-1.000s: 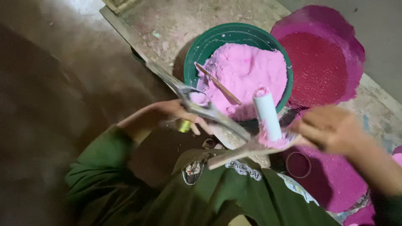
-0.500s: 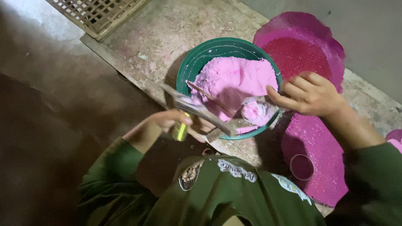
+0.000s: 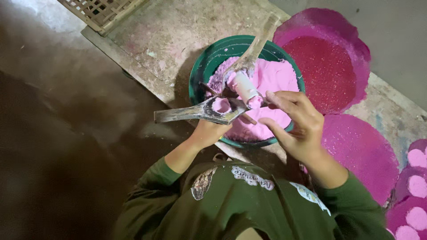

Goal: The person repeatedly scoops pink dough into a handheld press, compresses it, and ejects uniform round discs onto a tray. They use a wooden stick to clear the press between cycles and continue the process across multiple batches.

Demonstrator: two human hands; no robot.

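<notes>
My left hand (image 3: 208,133) grips from below a hinged grey mould tool (image 3: 187,114). One arm of the tool points left and the other rises over the bowl. Its round cup (image 3: 221,106) is packed with pink powder. A pale cylinder (image 3: 245,87) dusted pink lies at the hinge, and my right hand (image 3: 299,126) pinches its near end with fingertips and thumb. All of this hangs over a green bowl (image 3: 199,75) heaped with pink powder (image 3: 278,75). Green sleeves cover both my arms.
The bowl stands on a stained concrete slab (image 3: 178,31) that drops to a dark floor on the left. A red powder disc ringed in magenta (image 3: 324,66) lies at the right, with a magenta patch (image 3: 362,153) below it. Pale pink round cakes (image 3: 417,186) sit far right and a wooden lattice (image 3: 95,11) top left.
The tool has swung open, with one arm now raised over the bowl. My right hand left the powder in the bowl and came to the cylinder's end. The view shifted slightly.
</notes>
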